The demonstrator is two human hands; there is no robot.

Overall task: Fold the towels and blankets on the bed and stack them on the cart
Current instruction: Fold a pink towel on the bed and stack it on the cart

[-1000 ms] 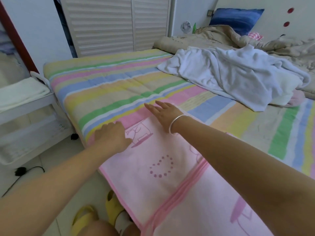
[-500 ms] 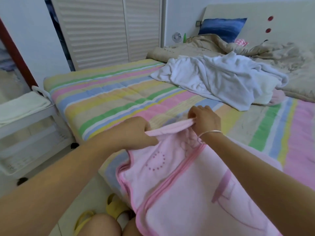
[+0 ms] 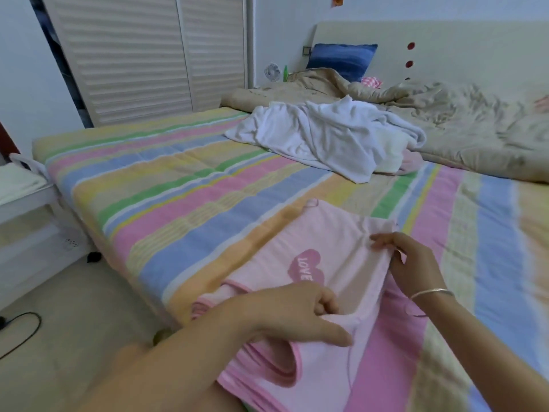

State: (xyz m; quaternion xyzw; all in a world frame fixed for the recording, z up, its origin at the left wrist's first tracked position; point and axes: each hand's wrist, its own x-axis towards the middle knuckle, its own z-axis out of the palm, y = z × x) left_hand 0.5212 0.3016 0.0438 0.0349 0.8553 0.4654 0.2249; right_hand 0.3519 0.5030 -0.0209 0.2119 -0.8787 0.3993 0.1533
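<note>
Left hand [image 3: 297, 312] and right hand [image 3: 416, 263], each grip tight on pink towel [image 3: 341, 233]; near end off-frame.

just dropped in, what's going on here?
A person is mid-fold on a pink towel at the near edge of the striped bed. The left hand grips its folded near edge; the right hand pinches the far side. A crumpled white towel and a beige blanket lie unfolded farther up. The cart on the left holds a folded pale towel.
</note>
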